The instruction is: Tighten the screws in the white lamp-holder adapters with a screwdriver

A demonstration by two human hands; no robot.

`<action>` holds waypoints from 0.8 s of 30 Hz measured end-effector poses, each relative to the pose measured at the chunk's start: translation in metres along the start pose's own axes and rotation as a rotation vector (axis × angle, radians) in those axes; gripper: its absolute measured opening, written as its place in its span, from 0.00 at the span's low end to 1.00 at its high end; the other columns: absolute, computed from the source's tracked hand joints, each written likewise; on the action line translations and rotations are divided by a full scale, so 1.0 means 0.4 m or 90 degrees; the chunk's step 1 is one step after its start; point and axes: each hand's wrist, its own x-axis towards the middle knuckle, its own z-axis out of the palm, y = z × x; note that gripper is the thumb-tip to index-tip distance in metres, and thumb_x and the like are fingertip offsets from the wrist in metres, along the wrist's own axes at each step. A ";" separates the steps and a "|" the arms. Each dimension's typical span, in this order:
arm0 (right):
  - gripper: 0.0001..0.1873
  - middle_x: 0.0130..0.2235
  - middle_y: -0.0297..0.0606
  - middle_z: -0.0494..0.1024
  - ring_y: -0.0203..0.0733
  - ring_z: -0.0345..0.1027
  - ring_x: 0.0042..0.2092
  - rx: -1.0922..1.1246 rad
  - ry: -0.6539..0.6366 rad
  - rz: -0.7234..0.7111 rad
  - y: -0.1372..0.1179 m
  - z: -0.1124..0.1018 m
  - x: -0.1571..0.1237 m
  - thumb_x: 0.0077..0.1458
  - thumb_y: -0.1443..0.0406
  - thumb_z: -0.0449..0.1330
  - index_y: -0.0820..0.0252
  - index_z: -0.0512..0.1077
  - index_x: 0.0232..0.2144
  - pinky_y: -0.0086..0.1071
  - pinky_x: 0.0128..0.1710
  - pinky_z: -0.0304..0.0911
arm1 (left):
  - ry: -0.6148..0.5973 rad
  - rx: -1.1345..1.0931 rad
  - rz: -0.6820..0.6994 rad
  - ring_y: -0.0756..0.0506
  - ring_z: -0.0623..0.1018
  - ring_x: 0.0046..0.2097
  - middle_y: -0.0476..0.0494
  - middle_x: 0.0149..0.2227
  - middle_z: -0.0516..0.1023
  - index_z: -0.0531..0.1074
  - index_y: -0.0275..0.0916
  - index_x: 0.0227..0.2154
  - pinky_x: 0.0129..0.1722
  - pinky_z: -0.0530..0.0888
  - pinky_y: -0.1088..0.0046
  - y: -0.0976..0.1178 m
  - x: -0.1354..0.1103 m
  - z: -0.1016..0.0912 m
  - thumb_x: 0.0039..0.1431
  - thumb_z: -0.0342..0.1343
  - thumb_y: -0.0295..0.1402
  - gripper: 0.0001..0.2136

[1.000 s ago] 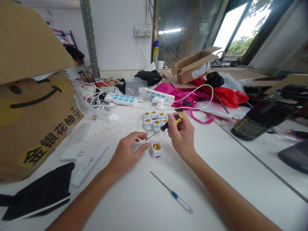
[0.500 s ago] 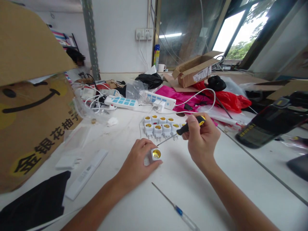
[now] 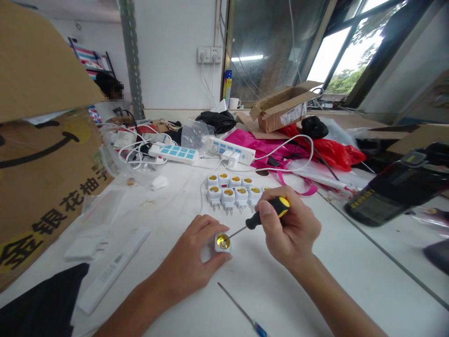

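My left hand (image 3: 191, 255) pinches a white lamp socket (image 3: 223, 252) with a gold-coloured inside, its opening facing up on the table. In my right hand (image 3: 291, 224) is a black and yellow screwdriver (image 3: 257, 220), held at a slant. Its thin shaft reaches down into the socket's opening, where the tip seems to meet the inner contact. Just beyond, several more white sockets (image 3: 228, 194) with plug pins stand close together in two rows. A second screwdriver (image 3: 242, 309) with a blue and clear handle lies in front of the held socket, cut off by the lower edge.
White power strips (image 3: 175, 152) and tangled cables lie behind the sockets. A large cardboard box (image 3: 52, 187) stands at left, near a long white bar (image 3: 114, 269) and a white adapter (image 3: 84, 248). A dark bottle (image 3: 386, 192) is at right; an open carton (image 3: 280, 110) sits at the back.
The screwdriver in my right hand has come down and left, its tip going from behind the socket's rim into its opening. My left hand keeps its hold. The camera view has shifted slightly.
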 end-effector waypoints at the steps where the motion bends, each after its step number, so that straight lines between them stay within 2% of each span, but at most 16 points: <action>1: 0.09 0.21 0.26 0.69 0.33 0.60 0.19 -0.001 -0.002 -0.002 -0.003 0.001 0.001 0.69 0.63 0.63 0.52 0.71 0.33 0.27 0.18 0.52 | -0.004 0.003 -0.001 0.38 0.82 0.53 0.43 0.50 0.82 0.78 0.48 0.52 0.57 0.80 0.58 0.002 0.001 -0.003 0.58 0.73 0.27 0.21; 4: 0.08 0.20 0.25 0.68 0.32 0.58 0.18 0.002 -0.003 0.007 -0.006 0.002 0.003 0.68 0.64 0.63 0.53 0.71 0.33 0.26 0.18 0.53 | -0.015 0.025 0.009 0.39 0.82 0.50 0.44 0.47 0.81 0.75 0.46 0.47 0.53 0.79 0.60 0.008 0.002 -0.009 0.60 0.73 0.28 0.16; 9: 0.09 0.21 0.25 0.67 0.32 0.59 0.19 0.021 0.035 0.062 0.012 -0.003 0.001 0.70 0.63 0.63 0.54 0.73 0.34 0.26 0.19 0.54 | -0.055 0.051 0.058 0.41 0.81 0.50 0.42 0.49 0.79 0.76 0.44 0.41 0.53 0.78 0.62 0.012 -0.001 -0.015 0.66 0.68 0.28 0.07; 18: 0.12 0.25 0.27 0.70 0.32 0.62 0.21 0.056 0.061 0.112 0.030 0.002 0.001 0.71 0.59 0.63 0.56 0.73 0.33 0.25 0.19 0.57 | -0.062 0.044 0.061 0.43 0.82 0.50 0.43 0.50 0.77 0.77 0.43 0.41 0.53 0.80 0.65 0.000 -0.002 -0.012 0.67 0.68 0.28 0.06; 20: 0.13 0.24 0.27 0.69 0.32 0.62 0.21 0.078 0.094 0.147 0.034 0.012 0.000 0.70 0.58 0.64 0.56 0.74 0.33 0.25 0.19 0.58 | -0.028 0.078 0.064 0.40 0.81 0.56 0.40 0.55 0.76 0.76 0.45 0.47 0.57 0.80 0.61 0.008 -0.004 -0.016 0.67 0.68 0.29 0.09; 23: 0.15 0.23 0.25 0.67 0.32 0.60 0.19 0.154 0.149 0.240 0.047 0.029 0.000 0.70 0.55 0.64 0.56 0.73 0.33 0.25 0.17 0.59 | 0.128 0.135 0.052 0.35 0.75 0.65 0.35 0.63 0.71 0.72 0.46 0.57 0.65 0.76 0.54 0.047 -0.027 -0.024 0.67 0.68 0.34 0.18; 24: 0.15 0.23 0.25 0.66 0.32 0.59 0.19 0.181 0.159 0.271 0.052 0.033 0.001 0.70 0.54 0.65 0.56 0.73 0.33 0.25 0.16 0.58 | 0.177 0.136 0.046 0.36 0.75 0.65 0.36 0.61 0.72 0.71 0.47 0.56 0.65 0.77 0.55 0.062 -0.043 -0.026 0.69 0.66 0.34 0.17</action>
